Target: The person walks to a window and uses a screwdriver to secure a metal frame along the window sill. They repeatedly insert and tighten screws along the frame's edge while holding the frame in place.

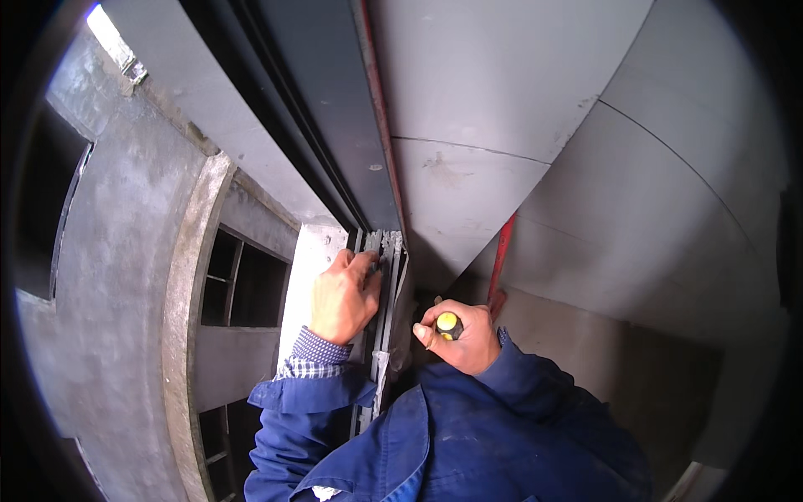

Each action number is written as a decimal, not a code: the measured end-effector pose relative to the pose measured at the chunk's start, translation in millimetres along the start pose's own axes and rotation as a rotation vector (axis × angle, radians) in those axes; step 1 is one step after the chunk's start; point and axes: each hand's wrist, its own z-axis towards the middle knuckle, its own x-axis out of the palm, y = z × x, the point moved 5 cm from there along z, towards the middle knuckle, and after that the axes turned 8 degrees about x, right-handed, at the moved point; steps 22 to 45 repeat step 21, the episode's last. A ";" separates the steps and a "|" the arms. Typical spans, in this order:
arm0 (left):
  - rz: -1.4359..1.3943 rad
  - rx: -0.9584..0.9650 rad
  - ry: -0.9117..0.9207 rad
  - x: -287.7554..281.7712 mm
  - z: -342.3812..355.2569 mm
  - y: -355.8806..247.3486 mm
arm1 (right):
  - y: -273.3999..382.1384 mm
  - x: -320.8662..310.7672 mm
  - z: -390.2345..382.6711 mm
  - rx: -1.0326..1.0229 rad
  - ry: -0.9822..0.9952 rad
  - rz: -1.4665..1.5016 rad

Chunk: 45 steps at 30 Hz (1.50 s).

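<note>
My left hand (341, 294) reaches down onto the sill track (387, 309) of a dark grey metal window frame (335, 92). Its fingers are bent and closed over the grooves near the foot of the upright; whatever they pinch is hidden beneath them. Beside the track, to the right, my right hand (470, 339) is wrapped round a screwdriver (449, 325) with a black and yellow handle. The handle's yellow end faces up, and most of its shaft is out of sight.
Grey wall panels (468, 75) rise on the right. A red bar (501, 259) leans behind my right hand, above the floor (556, 330). A white outer ledge (314, 255) borders the track on the left, with a concrete building (134, 217) beyond it.
</note>
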 end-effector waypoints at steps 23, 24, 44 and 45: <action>0.238 0.155 0.010 16.6 8.8 -3.1 | -3.5 -6.6 -7.2 -0.030 -0.069 0.014; 0.238 0.155 0.010 16.6 8.8 -3.1 | -3.5 -6.6 -7.2 -0.030 -0.069 0.014; 0.238 0.155 0.010 16.6 8.8 -3.1 | -3.5 -6.6 -7.2 -0.030 -0.069 0.014; 0.238 0.155 0.010 16.6 8.8 -3.1 | -3.5 -6.6 -7.2 -0.030 -0.069 0.014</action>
